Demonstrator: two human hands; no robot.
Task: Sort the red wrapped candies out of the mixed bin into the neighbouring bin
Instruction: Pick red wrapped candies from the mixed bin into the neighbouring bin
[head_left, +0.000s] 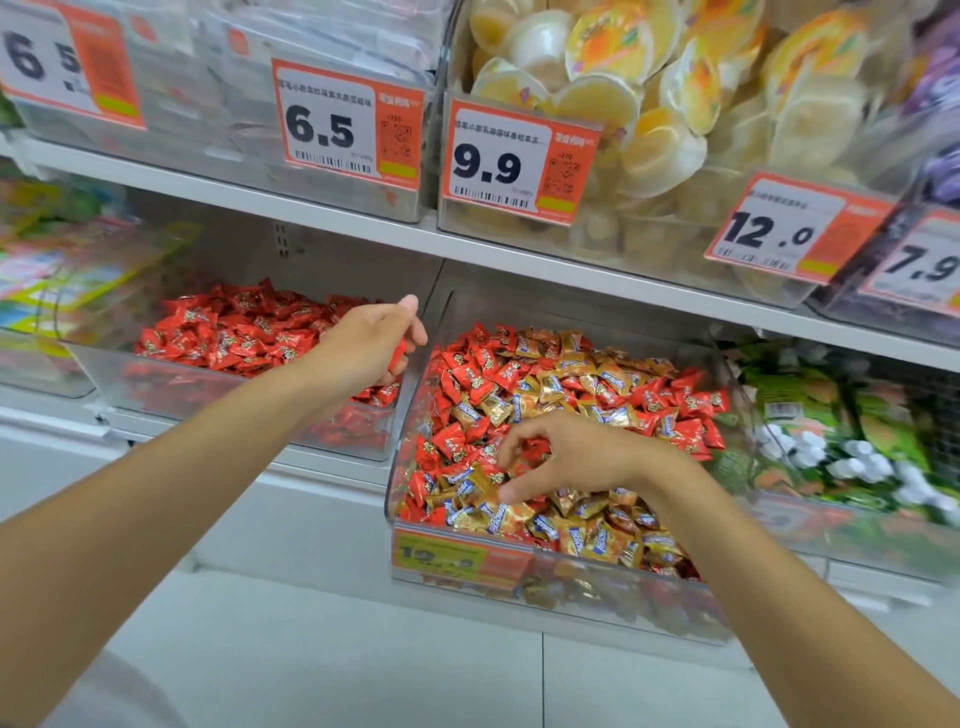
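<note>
**Reds in two bins**

On the right, the clear mixed bin (597, 587) holds red wrapped candies (467, 374) jumbled with gold candies (571, 535). The neighbouring bin (156, 384), left of it, holds only reds. The left hand (371, 343) pinches one red candy (397, 356) above it.
</note>
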